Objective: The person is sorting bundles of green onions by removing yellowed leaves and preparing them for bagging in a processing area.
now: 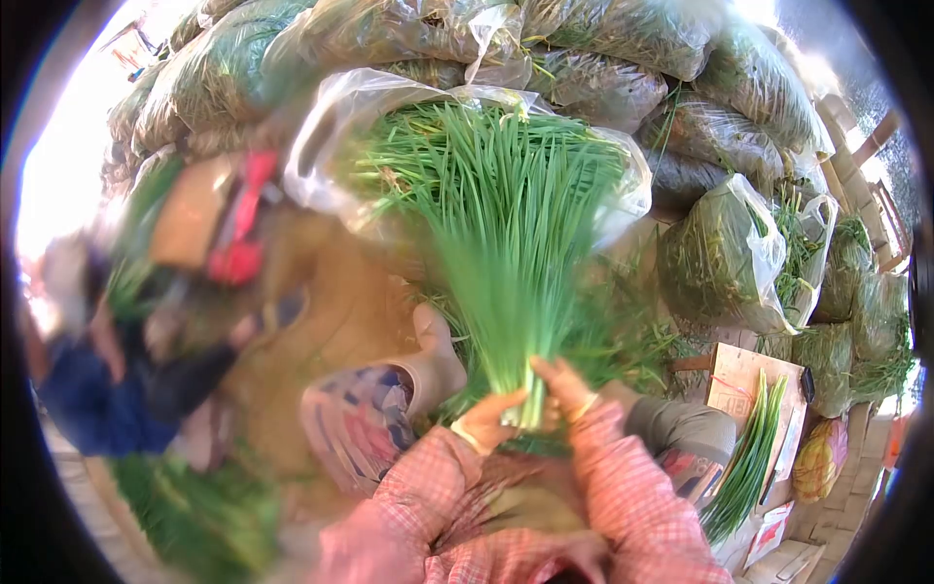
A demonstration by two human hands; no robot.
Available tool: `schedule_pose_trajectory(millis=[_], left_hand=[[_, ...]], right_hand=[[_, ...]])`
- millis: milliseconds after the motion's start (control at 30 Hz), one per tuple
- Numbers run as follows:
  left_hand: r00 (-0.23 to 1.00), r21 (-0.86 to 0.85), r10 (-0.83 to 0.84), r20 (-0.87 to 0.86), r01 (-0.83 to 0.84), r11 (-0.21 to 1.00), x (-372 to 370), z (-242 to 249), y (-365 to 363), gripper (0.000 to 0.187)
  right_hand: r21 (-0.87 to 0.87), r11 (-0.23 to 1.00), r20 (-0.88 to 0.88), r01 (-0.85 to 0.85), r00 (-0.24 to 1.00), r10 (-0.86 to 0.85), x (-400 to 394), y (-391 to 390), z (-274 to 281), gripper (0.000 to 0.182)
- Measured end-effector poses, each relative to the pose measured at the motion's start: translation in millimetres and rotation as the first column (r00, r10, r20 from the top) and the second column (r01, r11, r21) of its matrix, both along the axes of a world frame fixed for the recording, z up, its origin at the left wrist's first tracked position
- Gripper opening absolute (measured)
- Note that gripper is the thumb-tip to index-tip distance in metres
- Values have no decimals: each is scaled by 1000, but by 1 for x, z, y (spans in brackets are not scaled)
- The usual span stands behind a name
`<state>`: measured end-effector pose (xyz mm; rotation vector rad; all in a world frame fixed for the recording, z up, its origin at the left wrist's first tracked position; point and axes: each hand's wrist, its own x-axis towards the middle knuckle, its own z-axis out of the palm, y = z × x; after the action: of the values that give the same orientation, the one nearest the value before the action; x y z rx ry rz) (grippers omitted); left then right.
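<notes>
A large bunch of garlic chives (pixel 506 331) stands between both hands, its pale stem ends low and its long flat leaves fanning away from me. My left hand (pixel 489 420) is closed around the stems from the left side, low near the cut ends. Wrapped round them from the right is my right hand (pixel 562 387), its thumb lying along the white stems. Beyond the leaf tips, more chives (pixel 418 146) fill an opened clear plastic bag (pixel 326 122), and the held leaves overlap them in this view.
Stuffed plastic bags (pixel 623 39) are piled along the back. At right stand a filled bag (pixel 715 258) and a board (pixel 735 389) with a smaller chive bundle (pixel 754 457) across it. A blurred person (pixel 107 380) sits at left, behind loose greens (pixel 199 516).
</notes>
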<state>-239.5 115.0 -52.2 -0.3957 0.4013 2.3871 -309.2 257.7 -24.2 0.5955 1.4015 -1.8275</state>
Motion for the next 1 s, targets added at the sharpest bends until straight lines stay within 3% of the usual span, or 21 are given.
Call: schedule_pose_trajectory(millis=[67, 200, 267, 333, 367, 467, 567, 667, 767, 867, 900, 1000], left_hand=[[999, -27, 13, 31, -13, 1000, -3, 5, -1, 33], [996, -141, 6, 87, 6, 990, -2, 14, -2, 24], [993, -201, 5, 115, 18, 979, 3, 5, -1, 23], [999, -213, -19, -27, 13, 977, 3, 1, -3, 23], [995, -218, -34, -98, 12, 976, 3, -1, -4, 24], [993, -132, -5, -114, -10, 991, 6, -5, -5, 25], [996, -230, 29, -83, -48, 972, 8, 6, -3, 27], [995, -254, -54, -79, 32, 967, 9, 2, -7, 27], [994, -118, 60, -87, -70, 991, 15, -35, -3, 27], [991, -192, -77, -106, 55, 980, 20, -13, -23, 29], [956, -314, -128, -265, 40, 949, 23, -21, -27, 30], [989, -224, -21, -148, -13, 975, 28, 27, -32, 31]], right_hand=[[19, 998, -83, -61, 995, 62, -1, -3, 12, 41], [73, 996, -250, 50, 968, -30, 9, -14, 25, 42], [21, 997, -358, 79, 931, -67, 14, -19, 25, 44], [-42, 994, -428, 96, 898, -105, 19, -30, 30, 46], [-94, 994, -313, 57, 946, -84, 17, -26, 23, 49], [-212, 977, -327, -18, 944, -54, 17, -22, 10, 46], [-49, 993, -279, -107, 956, 89, 18, -12, 8, 51], [-39, 977, -281, -209, 941, 190, 16, -7, 9, 49], [-65, 957, -193, -282, 945, 265, 18, -9, 18, 50], [-19, 957, -372, -290, 890, 263, 27, -14, 12, 54], [-23, 959, -443, -283, 862, 244, 31, -17, 13, 55], [-139, 947, -429, -289, 879, 206, 38, -15, 40, 55]])
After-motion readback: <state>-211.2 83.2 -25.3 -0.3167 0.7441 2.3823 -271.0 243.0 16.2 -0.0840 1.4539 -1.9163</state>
